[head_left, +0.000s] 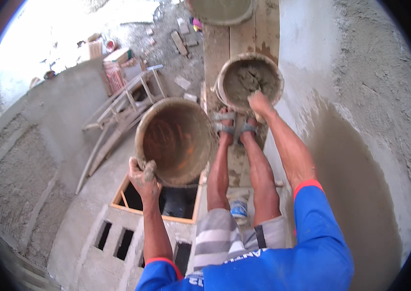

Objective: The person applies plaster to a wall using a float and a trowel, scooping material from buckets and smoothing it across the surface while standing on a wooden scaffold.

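My left hand [143,180] is closed on the rim of a round, mortar-stained basin [179,140], tilted so that its brownish inside faces me. Wet grey mortar coats the thumb and part of that rim. My right hand [261,103] is closed in a fist at the near edge of a bucket [221,80] of grey mortar [246,77]. It grips what looks like a trowel, whose handle end shows under the fist while the blade is sunk in the mortar. The bucket stands on wooden planks [216,48], just beyond my sandalled feet.
Another container [229,22] of grey liquid stands at the planks' far end. A part-wet plastered wall [360,194] rises on the right. Below left are a wood-framed opening [154,216], slotted concrete blocks [94,262] and a wooden ladder-like frame [123,102]. A small paint can [238,208] sits between my legs.
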A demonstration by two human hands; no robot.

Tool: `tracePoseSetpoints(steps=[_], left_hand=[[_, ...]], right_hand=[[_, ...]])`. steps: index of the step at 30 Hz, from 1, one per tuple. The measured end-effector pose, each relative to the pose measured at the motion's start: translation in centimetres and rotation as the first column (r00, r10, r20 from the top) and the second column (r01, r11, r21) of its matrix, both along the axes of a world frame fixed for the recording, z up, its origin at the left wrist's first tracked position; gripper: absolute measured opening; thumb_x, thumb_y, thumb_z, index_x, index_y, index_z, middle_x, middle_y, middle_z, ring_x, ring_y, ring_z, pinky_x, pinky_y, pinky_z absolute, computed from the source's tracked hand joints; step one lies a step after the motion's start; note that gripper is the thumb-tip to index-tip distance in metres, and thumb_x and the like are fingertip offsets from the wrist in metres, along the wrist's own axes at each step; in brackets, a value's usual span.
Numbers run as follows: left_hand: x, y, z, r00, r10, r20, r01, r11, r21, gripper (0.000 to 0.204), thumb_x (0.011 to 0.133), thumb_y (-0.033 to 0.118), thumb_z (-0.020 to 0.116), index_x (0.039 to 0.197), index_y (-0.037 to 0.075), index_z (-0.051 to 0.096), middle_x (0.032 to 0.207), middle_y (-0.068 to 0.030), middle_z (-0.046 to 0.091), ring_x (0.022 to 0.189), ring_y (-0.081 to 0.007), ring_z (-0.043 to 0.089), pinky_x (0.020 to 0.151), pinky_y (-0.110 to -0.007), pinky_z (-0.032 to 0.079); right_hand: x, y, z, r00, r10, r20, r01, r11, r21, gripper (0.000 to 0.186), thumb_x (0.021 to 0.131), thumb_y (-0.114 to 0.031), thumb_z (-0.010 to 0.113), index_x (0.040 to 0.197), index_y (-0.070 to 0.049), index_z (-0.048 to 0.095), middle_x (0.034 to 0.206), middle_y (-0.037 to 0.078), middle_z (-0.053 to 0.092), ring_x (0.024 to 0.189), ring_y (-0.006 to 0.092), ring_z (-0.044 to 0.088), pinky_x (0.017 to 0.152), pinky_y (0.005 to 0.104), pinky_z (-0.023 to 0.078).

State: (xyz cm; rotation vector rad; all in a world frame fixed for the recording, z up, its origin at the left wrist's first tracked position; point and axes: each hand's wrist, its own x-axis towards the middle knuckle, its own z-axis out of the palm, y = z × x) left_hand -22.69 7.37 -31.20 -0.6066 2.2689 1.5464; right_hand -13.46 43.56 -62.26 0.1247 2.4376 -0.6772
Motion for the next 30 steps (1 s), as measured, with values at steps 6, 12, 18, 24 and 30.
tracePoseSetpoints(steps=[6,12,18,24,30], left_hand=[[3.3,-2.8,-0.4,0.987,0.158,0.020,-0.157,0.987,-0.028,0.019,0.073,-0.001,0.065,0.079,0.006,0.049,0.075,0.0033,0.050,0.067,-0.0046,0.043,0.063,-0.021,0.040],[1.4,0.2,-1.7,0.991,0.129,0.035,-0.133,0.983,0.130,0.019,0.074,0.000,0.066,0.080,0.006,0.050,0.077,0.0030,0.051,0.069,-0.0046,0.044,0.065,-0.020,0.040],[3.0,-2.0,-0.7,0.988,0.132,0.078,-0.130,0.991,-0.023,0.021,0.075,0.003,0.069,0.088,0.005,0.053,0.083,0.0002,0.056,0.074,-0.0067,0.049,0.073,-0.023,0.043],[1.2,0.9,-1.8,0.990,0.102,0.095,-0.108,0.993,0.050,0.015,0.076,-0.004,0.063,0.085,0.003,0.053,0.079,0.0017,0.055,0.070,-0.0048,0.047,0.068,-0.021,0.042],[2.0,-1.5,-1.0,0.990,0.108,0.095,-0.108,0.994,-0.007,0.015,0.077,-0.003,0.063,0.085,0.003,0.053,0.078,0.0018,0.053,0.069,-0.0048,0.046,0.065,-0.021,0.042]], right_hand=[[-0.2,-5.1,11.4,0.762,-0.439,0.477,0.562,0.814,-0.148,0.035,0.091,-0.027,0.053,0.097,0.007,0.055,0.077,0.022,0.064,0.077,0.0394,0.065,0.070,0.0495,0.051],[-0.7,-1.1,2.6,0.875,-0.338,0.346,0.372,0.928,-0.035,0.039,0.089,-0.027,0.056,0.101,0.009,0.053,0.081,0.017,0.065,0.074,0.0303,0.065,0.068,0.0459,0.052],[-1.5,-6.6,12.4,0.640,-0.496,0.587,0.716,0.662,-0.222,0.029,0.089,-0.024,0.057,0.091,0.005,0.057,0.078,0.024,0.065,0.065,0.0333,0.067,0.057,0.0449,0.053],[-0.6,-2.8,3.4,0.990,-0.013,0.140,-0.002,0.994,0.106,0.032,0.092,-0.025,0.056,0.086,0.006,0.054,0.071,0.017,0.062,0.061,0.0299,0.066,0.053,0.0445,0.052],[-5.1,-0.5,12.9,0.442,-0.462,0.769,0.807,0.578,-0.116,0.029,0.090,-0.023,0.053,0.095,0.005,0.060,0.090,0.032,0.064,0.079,0.0414,0.066,0.065,0.0495,0.052]])
